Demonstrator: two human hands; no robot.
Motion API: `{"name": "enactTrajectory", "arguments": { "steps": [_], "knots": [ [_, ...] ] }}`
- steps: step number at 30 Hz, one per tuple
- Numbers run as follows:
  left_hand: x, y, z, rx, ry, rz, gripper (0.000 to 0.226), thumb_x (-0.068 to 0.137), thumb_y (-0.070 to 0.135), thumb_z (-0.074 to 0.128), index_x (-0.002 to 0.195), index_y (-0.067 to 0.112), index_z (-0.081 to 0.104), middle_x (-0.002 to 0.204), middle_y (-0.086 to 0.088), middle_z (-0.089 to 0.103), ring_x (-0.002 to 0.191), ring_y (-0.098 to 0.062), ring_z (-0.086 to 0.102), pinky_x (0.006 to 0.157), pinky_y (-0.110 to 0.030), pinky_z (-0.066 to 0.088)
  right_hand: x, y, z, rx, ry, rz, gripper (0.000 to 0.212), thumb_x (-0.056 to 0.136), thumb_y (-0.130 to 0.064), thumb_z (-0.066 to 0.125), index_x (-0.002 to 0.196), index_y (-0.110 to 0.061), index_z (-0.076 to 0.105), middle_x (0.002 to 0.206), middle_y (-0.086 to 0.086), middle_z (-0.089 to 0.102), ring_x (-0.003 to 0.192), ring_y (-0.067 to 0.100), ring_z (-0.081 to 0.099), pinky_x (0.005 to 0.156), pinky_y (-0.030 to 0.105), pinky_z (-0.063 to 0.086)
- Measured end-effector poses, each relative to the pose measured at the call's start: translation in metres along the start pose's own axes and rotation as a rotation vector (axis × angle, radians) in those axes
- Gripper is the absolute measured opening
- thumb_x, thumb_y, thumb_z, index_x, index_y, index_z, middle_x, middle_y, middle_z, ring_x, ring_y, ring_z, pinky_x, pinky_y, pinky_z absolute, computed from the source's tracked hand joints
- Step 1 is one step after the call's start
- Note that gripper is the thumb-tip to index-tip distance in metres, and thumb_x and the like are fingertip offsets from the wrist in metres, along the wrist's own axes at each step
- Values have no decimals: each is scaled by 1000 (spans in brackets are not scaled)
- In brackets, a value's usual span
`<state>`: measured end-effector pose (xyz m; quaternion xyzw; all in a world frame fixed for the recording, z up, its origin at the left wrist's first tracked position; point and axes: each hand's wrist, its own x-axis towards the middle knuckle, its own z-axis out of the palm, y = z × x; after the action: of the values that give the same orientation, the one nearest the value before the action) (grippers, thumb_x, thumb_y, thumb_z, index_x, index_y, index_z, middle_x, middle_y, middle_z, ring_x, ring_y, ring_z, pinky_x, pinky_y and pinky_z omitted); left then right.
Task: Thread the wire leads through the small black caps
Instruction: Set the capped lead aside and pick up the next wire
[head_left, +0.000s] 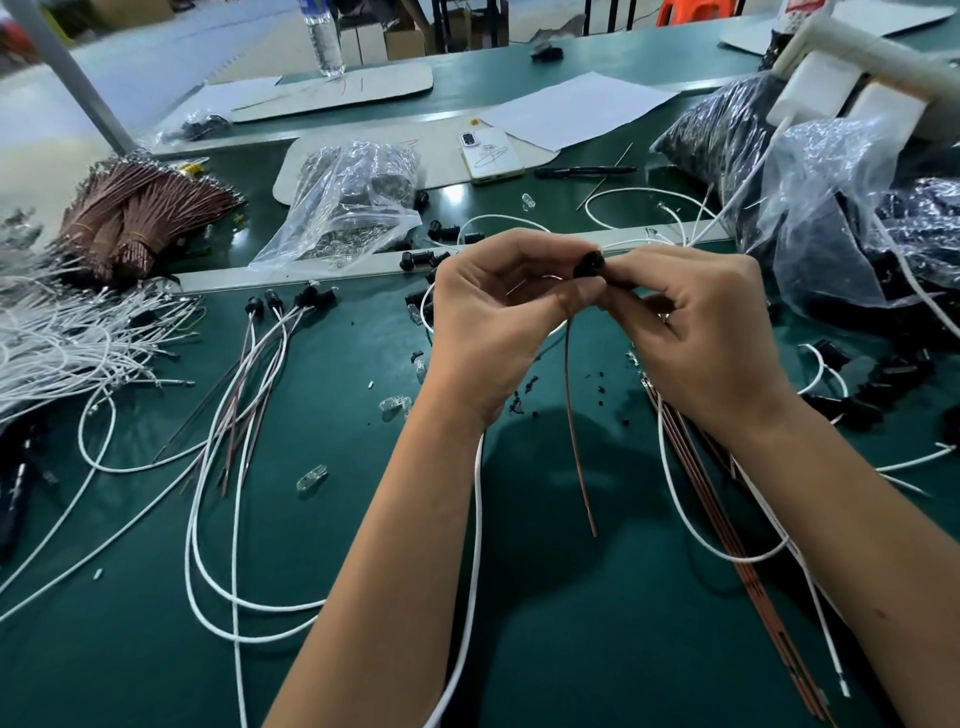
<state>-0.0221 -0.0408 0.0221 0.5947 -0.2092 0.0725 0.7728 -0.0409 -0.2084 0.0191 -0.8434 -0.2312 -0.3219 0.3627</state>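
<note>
The green mat (363, 597) is crowded on three sides. At the left lies a heap of white wires (57, 343) with bound brown wire bundles (135, 213) behind it; finished leads with caps (291, 304) fan out beside them, their white loops running toward the near edge. At the right, clear bags of black parts (810, 208) press in close, and a row of brown leads (727, 519) runs diagonally under the right forearm. The barest stretch of mat sits between the two forearms, near the front edge. A pale raised strip (291, 273) crosses the bench behind the hands, loose black caps (421, 260) strewn along it.

The two hands meet above the middle of the mat. The left hand (493, 322) has its fingers curled, thumb and forefinger pinching the top of a brown wire lead (576, 431) that hangs straight down to a free end above the mat. The right hand (696, 322) is curled too, its fingertips pinching a small black cap (589, 262) right at the left thumb. The lead seems to enter the cap, though the fingers hide the joint. A white wire (475, 545) trails from beneath the left wrist to the near edge.

Farther back lie a white phone (491, 153), a black pen (584, 170), a sheet of paper (576, 109) and a water bottle (324, 39); its label is too blurred to read
</note>
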Motion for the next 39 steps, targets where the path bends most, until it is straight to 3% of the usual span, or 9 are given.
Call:
{"name": "enactTrajectory", "arguments": {
  "steps": [4, 9, 16, 20, 39],
  "knots": [
    [0, 0, 0, -3, 2, 10, 30, 73, -18, 76, 96, 1, 73, 86, -7, 75, 81, -17, 71, 81, -28, 56, 0, -1, 0, -18, 2, -29, 14, 99, -13, 69, 103, -4, 78, 91, 5, 76, 80, 20, 68, 71, 36, 54],
    [0, 2, 1, -28, 3, 9, 30, 73, -19, 75, 96, 0, 73, 87, -11, 74, 83, -20, 69, 85, -33, 58, 0, -2, -1, -17, 17, -49, 14, 100, -11, 68, 103, -3, 78, 89, 7, 76, 79, 22, 69, 71, 39, 54],
    [-1, 6, 1, -29, -29, 24, 31, 70, -19, 77, 92, 3, 73, 89, -15, 71, 85, -23, 66, 83, -30, 56, -1, -4, -2, -19, 61, -66, 14, 100, -9, 68, 105, -4, 80, 96, 5, 78, 87, 21, 73, 75, 40, 56],
    [-1, 7, 1, -28, -46, 39, 31, 70, -18, 77, 89, 5, 72, 93, -15, 71, 92, -28, 65, 88, -37, 54, -1, -6, -3, -33, 88, -85, 15, 101, -9, 67, 108, -5, 80, 101, 4, 78, 92, 18, 74, 78, 38, 57],
    [-2, 6, 1, -35, -56, 56, 33, 70, -21, 76, 91, 5, 71, 92, -10, 73, 89, -21, 67, 84, -29, 54, -2, -6, -4, -34, 93, -67, 15, 100, -11, 69, 108, -6, 81, 101, 4, 79, 93, 17, 75, 78, 39, 58]
  ]
}}
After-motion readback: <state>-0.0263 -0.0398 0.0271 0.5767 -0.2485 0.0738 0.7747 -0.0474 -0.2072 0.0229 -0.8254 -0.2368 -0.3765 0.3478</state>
